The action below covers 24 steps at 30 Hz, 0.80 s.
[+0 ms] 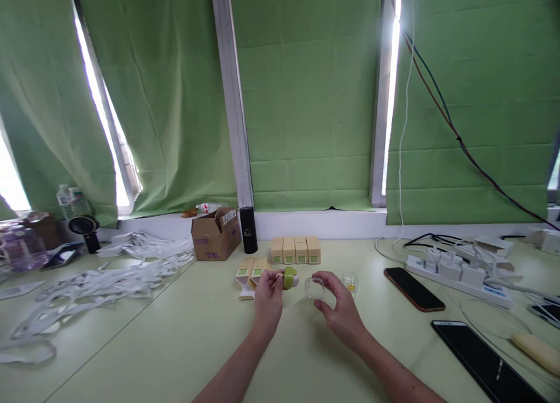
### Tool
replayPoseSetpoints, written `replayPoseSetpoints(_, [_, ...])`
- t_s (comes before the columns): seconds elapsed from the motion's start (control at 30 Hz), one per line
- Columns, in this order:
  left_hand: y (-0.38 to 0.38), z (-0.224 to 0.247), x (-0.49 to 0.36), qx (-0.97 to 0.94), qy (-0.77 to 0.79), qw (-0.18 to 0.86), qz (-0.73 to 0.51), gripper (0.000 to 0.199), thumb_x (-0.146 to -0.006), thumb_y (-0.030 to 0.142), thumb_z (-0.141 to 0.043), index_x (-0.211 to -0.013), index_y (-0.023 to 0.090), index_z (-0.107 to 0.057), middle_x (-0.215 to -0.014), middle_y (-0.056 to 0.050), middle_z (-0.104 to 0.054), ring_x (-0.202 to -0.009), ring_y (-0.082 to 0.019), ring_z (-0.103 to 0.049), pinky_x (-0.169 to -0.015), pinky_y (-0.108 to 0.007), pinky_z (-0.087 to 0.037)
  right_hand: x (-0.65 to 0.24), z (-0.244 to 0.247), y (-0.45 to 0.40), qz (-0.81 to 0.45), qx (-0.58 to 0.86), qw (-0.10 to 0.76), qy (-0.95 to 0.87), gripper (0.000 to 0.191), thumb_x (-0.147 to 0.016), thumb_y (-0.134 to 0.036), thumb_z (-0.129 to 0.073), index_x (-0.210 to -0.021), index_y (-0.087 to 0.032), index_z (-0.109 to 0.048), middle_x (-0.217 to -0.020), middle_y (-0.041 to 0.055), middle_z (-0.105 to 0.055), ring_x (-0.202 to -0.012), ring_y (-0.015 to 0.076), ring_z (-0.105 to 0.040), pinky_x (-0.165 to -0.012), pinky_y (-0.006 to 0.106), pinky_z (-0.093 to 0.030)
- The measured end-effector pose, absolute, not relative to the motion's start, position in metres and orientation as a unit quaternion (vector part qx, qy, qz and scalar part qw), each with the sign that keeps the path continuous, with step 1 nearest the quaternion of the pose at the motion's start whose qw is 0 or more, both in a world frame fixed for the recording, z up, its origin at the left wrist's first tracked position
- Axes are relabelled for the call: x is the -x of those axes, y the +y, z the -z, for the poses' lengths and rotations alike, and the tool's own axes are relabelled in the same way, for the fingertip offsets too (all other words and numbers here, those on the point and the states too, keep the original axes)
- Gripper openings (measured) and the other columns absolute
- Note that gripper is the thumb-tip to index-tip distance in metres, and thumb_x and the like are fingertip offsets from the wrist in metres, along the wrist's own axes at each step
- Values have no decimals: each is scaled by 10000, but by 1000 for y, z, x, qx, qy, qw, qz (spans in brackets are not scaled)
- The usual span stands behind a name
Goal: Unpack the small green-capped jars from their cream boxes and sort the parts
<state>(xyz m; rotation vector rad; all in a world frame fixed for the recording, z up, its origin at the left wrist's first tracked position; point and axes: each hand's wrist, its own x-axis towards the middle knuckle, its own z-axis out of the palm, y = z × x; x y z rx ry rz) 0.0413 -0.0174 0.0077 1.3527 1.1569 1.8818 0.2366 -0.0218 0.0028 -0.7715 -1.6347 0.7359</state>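
My left hand [269, 295] pinches a small green-and-white item [289, 278] between thumb and fingers; its exact kind is not clear. My right hand [339, 307] is curved round the edge of a small clear plastic case [313, 288], thumb and fingertips against it. Just beyond the right hand sits another clear plastic case [350, 282] with a bit of yellow in it. Behind my left hand are two small kraft boxes [245, 273] with green labels and unfolded flaps, partly covered by the hand.
Several small kraft boxes [296, 250] stand in a row, near a black cylinder [248, 230] and an open cardboard box [215, 237]. White straps [96, 295] spread across the left. Phones [413, 289], a tablet [485, 359] and a power strip [459, 280] with cables lie right.
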Motion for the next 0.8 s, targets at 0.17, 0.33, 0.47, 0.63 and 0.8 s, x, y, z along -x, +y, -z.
replayPoseSetpoints(0.17, [-14,-3,-41,-497,442,288,-689,467,-788,633,-746,-820,195,-588,-941,-117,-766,-821,-234,-728,-696,-355,-600,-263,-23,1,-340,312,617,-638,445,-768,-258,-698,-1198,-253,-581,-1213,88,-705,-1125,270,-673,-965,430,-540])
replayPoseSetpoints(0.33, [-14,0,-47,-499,443,295,-684,470,-777,630,-758,-790,198,-574,-948,-125,-766,-828,-238,-730,-698,-354,-597,-321,-36,40,-140,532,524,-650,460,-723,-308,-721,-1178,-261,-680,-1133,63,-721,-921,246,-663,-786,358,-524])
replayPoseSetpoints(0.47, [-14,1,-49,-501,444,297,-681,471,-779,632,-756,-801,196,-578,-957,-128,-763,-835,-238,-728,-704,-357,-595,-357,-27,62,-104,611,426,-659,408,-743,-221,-681,-1150,-229,-703,-934,45,-747,-790,215,-675,-734,313,-490])
replayPoseSetpoints(0.63, [-14,1,-47,-505,448,297,-675,477,-775,638,-752,-798,195,-577,-950,-129,-761,-838,-236,-725,-716,-357,-593,-376,-4,75,-98,644,367,-664,403,-695,-112,-676,-1086,-198,-718,-1099,79,-760,-870,216,-701,-764,289,-485])
replayPoseSetpoints(0.8, [-14,0,-47,-510,451,296,-670,454,-791,620,-740,-804,194,-583,-933,-116,-758,-836,-228,-722,-712,-344,-588,-374,13,80,-100,642,309,-695,401,-701,-51,-634,-1066,-184,-731,-1087,75,-775,-892,198,-721,-783,263,-491])
